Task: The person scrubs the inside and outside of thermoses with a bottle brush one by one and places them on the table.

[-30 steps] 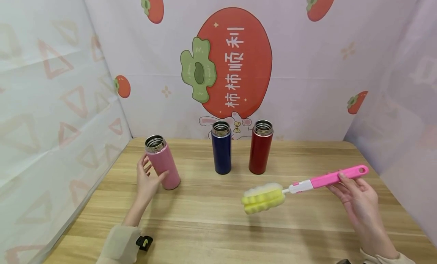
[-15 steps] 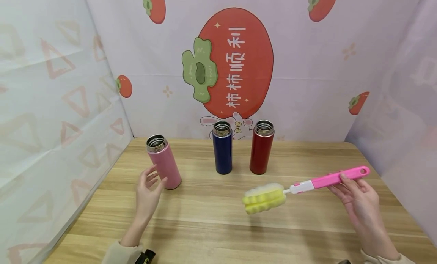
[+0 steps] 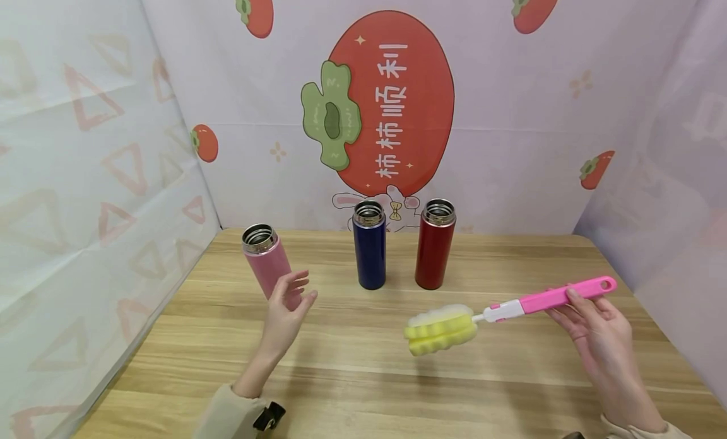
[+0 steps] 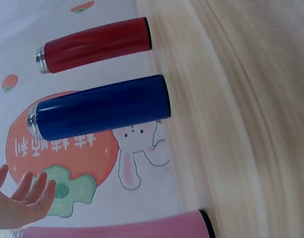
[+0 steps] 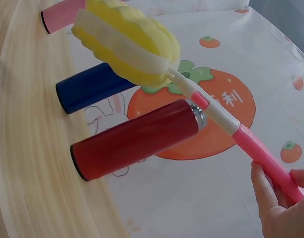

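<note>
My right hand (image 3: 602, 335) grips the pink handle of a bottle brush (image 3: 545, 298) over the right side of the table. Its yellow and white sponge head (image 3: 442, 330) points left, above the wood. My left hand (image 3: 286, 316) is in front of the pink thermos bottle (image 3: 267, 262), fingers loosely bent and nothing held; it covers the bottle's lower part in the head view. Upright behind, in the middle, are a blue thermos bottle (image 3: 370, 250) and a red one (image 3: 435, 246). All three have lidless steel mouths.
The wooden table (image 3: 352, 388) ends at a cloth backdrop (image 3: 500, 111) printed with persimmons. More cloth hangs along the left (image 3: 85, 193) and right sides. A dark strap piece (image 3: 269, 416) is on my left wrist.
My left hand has come off the pink thermos bottle and moved right and slightly toward me. The bottle stays standing where it was. My right hand and the bottle brush have hardly moved.
</note>
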Tool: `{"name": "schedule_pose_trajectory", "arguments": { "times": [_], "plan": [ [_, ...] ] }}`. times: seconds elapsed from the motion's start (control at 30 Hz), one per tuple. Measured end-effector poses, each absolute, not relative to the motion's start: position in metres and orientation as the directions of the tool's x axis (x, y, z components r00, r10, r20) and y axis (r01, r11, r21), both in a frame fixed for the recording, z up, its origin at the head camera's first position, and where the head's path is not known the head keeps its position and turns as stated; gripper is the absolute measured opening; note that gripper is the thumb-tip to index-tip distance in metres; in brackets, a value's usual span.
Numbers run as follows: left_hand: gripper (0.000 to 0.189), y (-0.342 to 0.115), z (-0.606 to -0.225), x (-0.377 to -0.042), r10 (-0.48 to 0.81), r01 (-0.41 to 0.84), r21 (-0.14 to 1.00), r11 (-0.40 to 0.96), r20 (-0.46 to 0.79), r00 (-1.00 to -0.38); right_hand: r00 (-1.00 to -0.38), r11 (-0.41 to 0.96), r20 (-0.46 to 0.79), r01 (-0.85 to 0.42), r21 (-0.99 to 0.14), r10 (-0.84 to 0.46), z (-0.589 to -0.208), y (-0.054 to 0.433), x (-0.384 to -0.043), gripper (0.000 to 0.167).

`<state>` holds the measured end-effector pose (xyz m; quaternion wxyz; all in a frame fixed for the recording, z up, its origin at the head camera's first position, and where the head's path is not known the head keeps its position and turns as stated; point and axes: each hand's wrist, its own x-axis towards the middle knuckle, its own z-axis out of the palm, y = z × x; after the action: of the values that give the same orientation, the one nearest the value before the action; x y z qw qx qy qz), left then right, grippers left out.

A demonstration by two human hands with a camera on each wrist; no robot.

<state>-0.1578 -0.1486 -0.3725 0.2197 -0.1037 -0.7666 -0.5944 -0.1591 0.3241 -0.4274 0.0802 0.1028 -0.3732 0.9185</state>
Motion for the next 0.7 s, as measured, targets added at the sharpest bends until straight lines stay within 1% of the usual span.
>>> {"name": "schedule_pose_trajectory", "arguments": {
  "times": [0.07, 0.1, 0.17, 0.23, 0.33, 0.43, 0.47, 0.57, 0.67, 0.7],
  "plan": [
    [0.037, -0.14, -0.366, -0.159, -0.076, 0.422, 0.866, 0.267, 0.456, -0.887, -0.969, -0.69, 0.232, -0.227, -0.687, 0.088, -0.423, 0.32, -0.156, 0.026],
    [0.037, -0.136, -0.364, -0.161, -0.064, 0.427, 0.862, 0.274, 0.459, -0.886, -0.969, -0.701, 0.235, -0.222, -0.677, 0.08, -0.42, 0.318, -0.154, 0.026],
    [0.037, -0.13, -0.363, -0.166, -0.047, 0.437, 0.857, 0.274, 0.465, -0.884, -0.973, -0.711, 0.218, -0.206, -0.672, 0.076, -0.405, 0.307, -0.147, 0.023],
    [0.038, -0.124, -0.363, -0.172, -0.032, 0.434, 0.86, 0.269, 0.459, -0.888, -0.972, -0.734, 0.224, -0.205, -0.648, 0.074, -0.401, 0.303, -0.145, 0.024],
    [0.041, -0.12, -0.373, -0.187, -0.013, 0.424, 0.872, 0.245, 0.44, -0.898, -0.972, -0.723, 0.221, -0.207, -0.659, 0.077, -0.406, 0.308, -0.148, 0.024],
    [0.045, -0.116, -0.386, -0.205, 0.007, 0.397, 0.88, 0.261, 0.41, -0.912, -0.97, -0.688, 0.225, -0.228, -0.689, 0.096, -0.433, 0.329, -0.162, 0.026],
    [0.047, -0.115, -0.39, -0.211, 0.01, 0.391, 0.882, 0.262, 0.403, -0.915, -0.97, -0.706, 0.227, -0.219, -0.674, 0.084, -0.441, 0.335, -0.166, 0.028],
    [0.054, -0.109, -0.396, -0.225, 0.005, 0.372, 0.886, 0.279, 0.386, -0.923, -0.968, -0.679, 0.226, -0.237, -0.695, 0.107, -0.468, 0.354, -0.18, 0.031],
    [0.063, -0.103, -0.399, -0.237, -0.015, 0.352, 0.898, 0.264, 0.369, -0.929, -0.969, -0.677, 0.216, -0.237, -0.697, 0.117, -0.479, 0.361, -0.185, 0.034],
    [0.066, -0.101, -0.4, -0.24, -0.023, 0.344, 0.902, 0.26, 0.362, -0.932, -0.966, -0.647, 0.219, -0.254, -0.719, 0.136, -0.483, 0.364, -0.187, 0.036]
  ]
}}
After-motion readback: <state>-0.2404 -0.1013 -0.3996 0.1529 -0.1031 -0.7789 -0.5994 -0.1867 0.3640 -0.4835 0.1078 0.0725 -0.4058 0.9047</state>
